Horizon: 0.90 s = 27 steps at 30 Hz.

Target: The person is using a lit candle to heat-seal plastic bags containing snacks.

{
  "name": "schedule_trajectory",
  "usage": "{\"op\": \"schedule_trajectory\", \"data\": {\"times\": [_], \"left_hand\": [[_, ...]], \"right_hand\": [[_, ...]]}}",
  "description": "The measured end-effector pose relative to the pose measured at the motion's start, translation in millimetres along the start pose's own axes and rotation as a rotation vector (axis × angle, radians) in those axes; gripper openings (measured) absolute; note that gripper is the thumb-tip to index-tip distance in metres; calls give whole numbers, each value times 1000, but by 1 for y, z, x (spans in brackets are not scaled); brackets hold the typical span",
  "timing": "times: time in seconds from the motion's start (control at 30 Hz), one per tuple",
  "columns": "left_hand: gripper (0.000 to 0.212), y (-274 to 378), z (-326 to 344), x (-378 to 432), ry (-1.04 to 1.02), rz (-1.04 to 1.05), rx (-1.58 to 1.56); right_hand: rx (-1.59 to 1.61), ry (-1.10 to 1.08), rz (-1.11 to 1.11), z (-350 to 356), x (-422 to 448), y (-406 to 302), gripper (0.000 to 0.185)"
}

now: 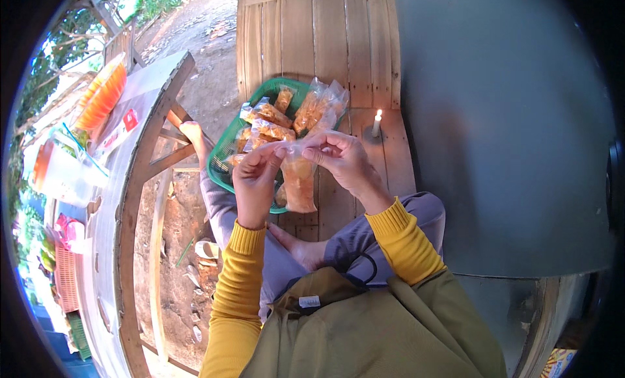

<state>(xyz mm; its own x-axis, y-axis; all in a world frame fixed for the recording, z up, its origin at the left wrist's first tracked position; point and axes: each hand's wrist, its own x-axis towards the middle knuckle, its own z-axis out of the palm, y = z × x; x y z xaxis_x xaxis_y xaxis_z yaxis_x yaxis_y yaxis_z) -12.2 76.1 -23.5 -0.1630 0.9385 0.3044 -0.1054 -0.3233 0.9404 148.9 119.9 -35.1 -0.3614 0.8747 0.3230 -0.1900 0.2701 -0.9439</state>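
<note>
Between my two hands a clear plastic bag of orange-brown snack pieces (pixel 299 183) hangs upright by its top edge. My left hand (pixel 259 175) pinches the top's left side between thumb and fingers; my right hand (pixel 344 165) pinches the right side. Behind and below the bag, a green plastic basket (pixel 219 165) holds several filled clear bags (pixel 271 115), with larger ones (pixel 312 107) leaning at its right. A lit white candle (pixel 376 124) stands on the wooden bench to the right of my right hand.
The slatted wooden bench (pixel 329 41) bears the basket. A dark grey panel (pixel 508 148) rises along the right. At left stands a wooden-framed table (pixel 129 192) with an orange ribbed container (pixel 101 96) and a plastic tub (pixel 63 173). My crossed legs are beneath my forearms.
</note>
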Motion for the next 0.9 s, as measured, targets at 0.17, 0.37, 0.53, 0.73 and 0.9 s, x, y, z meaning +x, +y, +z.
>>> {"op": "schedule_trajectory", "data": {"times": [0.17, 0.37, 0.53, 0.73, 0.9], "left_hand": [[17, 19, -4, -21, 4, -28, -20], [26, 32, 13, -32, -130, 13, -276], [16, 28, 2, -28, -140, -7, -110], [11, 45, 16, -37, -110, 108, -128], [11, 48, 8, -30, -118, -73, -118]], "right_hand": [[-32, 4, -28, 13, -23, -36, 7], [-221, 106, -215, 10, -27, -51, 13], [-22, 61, -82, 15, -31, -72, 10], [-265, 41, -100, 5, -36, -68, 9], [-246, 122, -39, 12, -42, -67, 8]]}}
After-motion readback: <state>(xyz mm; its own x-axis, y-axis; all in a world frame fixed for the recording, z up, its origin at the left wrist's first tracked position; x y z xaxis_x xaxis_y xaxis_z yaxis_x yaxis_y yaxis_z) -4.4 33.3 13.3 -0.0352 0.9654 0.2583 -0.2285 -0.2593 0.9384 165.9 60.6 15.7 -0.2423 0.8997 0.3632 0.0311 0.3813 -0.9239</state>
